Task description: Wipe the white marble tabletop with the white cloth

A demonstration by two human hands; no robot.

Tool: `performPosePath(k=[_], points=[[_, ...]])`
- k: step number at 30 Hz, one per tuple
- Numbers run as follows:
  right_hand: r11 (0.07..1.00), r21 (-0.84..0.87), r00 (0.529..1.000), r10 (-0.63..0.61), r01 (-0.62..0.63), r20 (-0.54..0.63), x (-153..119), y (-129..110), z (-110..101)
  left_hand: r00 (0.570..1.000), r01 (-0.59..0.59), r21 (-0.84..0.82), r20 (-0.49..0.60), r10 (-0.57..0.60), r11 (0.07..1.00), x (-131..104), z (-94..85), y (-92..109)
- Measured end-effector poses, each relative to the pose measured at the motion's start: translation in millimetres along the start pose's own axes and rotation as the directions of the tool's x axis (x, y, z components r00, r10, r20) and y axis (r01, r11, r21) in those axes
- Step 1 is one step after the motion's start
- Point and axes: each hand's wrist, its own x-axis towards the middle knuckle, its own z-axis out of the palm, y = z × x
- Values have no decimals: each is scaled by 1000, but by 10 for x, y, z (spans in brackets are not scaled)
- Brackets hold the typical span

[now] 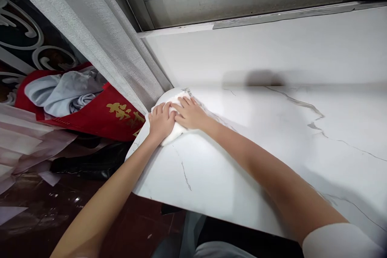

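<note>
A white cloth (175,134) lies bunched on the rounded left end of a white, marble-patterned tabletop (208,177). My left hand (161,122) presses on the cloth's left part, its fingers spread over it. Beside it, touching near the fingers, my right hand (190,113) rests flat on the cloth's right part with its fingers apart. Both palms face down and hide much of the cloth.
A grey curtain (99,32) hangs against the table's left end. Behind the table are a white wall (272,48) and a metal window frame (226,6). At the left, a red bag (90,123) holds pale fabric (65,88), above a black boot (87,163).
</note>
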Motion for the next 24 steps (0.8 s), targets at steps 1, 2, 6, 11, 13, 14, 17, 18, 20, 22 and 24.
performPosePath(k=[1,2,6,11,13,14,17,18,20,22,24], points=[[1000,-8,1000,23,-23,-2,74,82,-19,1000,-1,-14,-5,1,1000,145,32,42],[999,-14,999,51,-51,-5,142,156,-36,1000,-9,-31,-6,8,999,286,63,81],[982,-48,982,179,-182,-56,327,393,-84,996,-81,-93,23,83,992,779,183,209],[970,-59,968,231,-238,-102,421,618,-123,990,-128,-122,41,134,984,1149,323,329],[972,-51,968,223,-230,-119,439,675,-128,991,-125,-123,33,130,985,1209,360,350],[973,-48,967,219,-227,-128,444,693,-127,991,-126,-119,29,131,985,1224,372,354],[973,-55,965,214,-225,-151,445,702,-103,988,-143,-96,36,147,985,1221,379,349],[972,-63,964,214,-227,-160,438,693,-92,987,-149,-88,44,154,985,1209,372,349],[968,-90,960,215,-234,-177,410,667,-67,984,-162,-73,61,166,984,1170,349,357],[962,-121,957,217,-243,-195,360,637,-46,981,-177,-60,76,181,982,1109,314,381],[958,-147,955,213,-246,-208,288,607,-34,977,-189,-48,92,193,981,1020,272,417]])
